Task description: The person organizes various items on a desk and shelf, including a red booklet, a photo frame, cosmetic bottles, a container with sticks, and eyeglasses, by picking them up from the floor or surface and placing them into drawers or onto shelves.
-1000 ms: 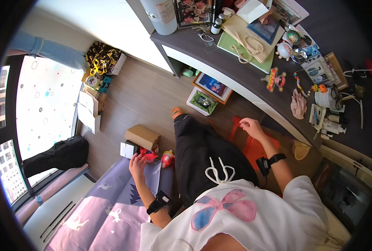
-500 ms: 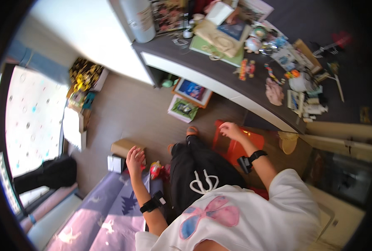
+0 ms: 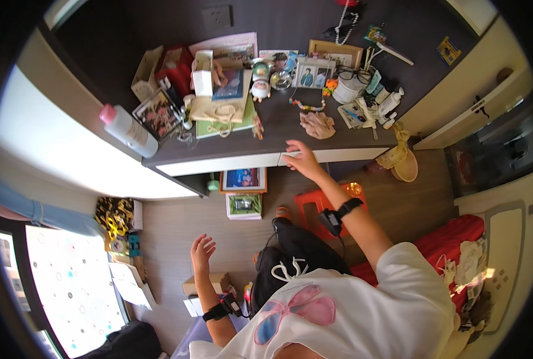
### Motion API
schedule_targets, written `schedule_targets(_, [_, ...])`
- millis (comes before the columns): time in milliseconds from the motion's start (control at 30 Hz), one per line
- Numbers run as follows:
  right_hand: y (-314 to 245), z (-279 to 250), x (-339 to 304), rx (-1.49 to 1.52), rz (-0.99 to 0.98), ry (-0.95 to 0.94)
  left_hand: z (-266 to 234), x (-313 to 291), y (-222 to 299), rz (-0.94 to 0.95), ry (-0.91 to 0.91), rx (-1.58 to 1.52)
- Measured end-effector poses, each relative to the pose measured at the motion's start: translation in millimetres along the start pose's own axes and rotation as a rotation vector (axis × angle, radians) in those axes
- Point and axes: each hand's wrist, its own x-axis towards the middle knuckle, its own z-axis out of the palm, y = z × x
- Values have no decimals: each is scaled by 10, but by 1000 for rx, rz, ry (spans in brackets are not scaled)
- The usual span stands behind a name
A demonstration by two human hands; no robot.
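Note:
My right hand (image 3: 302,161) reaches out at the front edge of the dark desk (image 3: 212,145), fingers apart and holding nothing. Just beyond its fingertips lies a crumpled pink cloth (image 3: 317,124), with a bead string (image 3: 307,106) behind it. A small figurine (image 3: 257,127) lies to the left, beside a green folder (image 3: 248,118) with an envelope on top. My left hand (image 3: 202,254) hangs over the floor, open, its fingers loosely bent and nothing in them. Both wrists wear black straps with small devices.
A pink-capped bottle (image 3: 129,131) stands at the desk's left end. Eyeglasses (image 3: 355,76) rest on a white container; a pump bottle (image 3: 390,102) stands nearby. Below are a red stool (image 3: 307,206), framed pictures (image 3: 243,179), a lined bin (image 3: 404,166) and a cardboard box (image 3: 209,283).
My view has swung right and up toward the desk. My right hand has moved forward to the desk's edge. My left hand stays raised and empty.

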Motion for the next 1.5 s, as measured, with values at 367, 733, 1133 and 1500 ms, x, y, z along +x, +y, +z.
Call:
schedule_targets(367, [-106,262,613,-600,-421,-109,355,-371,269,150,89,83])
schedule_targets(733, [478,-1124,673,-991,-617,64,606,-111,96,98,169,15])
schedule_targets(1133, [457,-541,610,-853,-680,152,2210,498,429,0,-447,302])
schedule_targets(1500, [389,-1190,854,-1221,-753,-184,1151,111,-348,373,326,245])
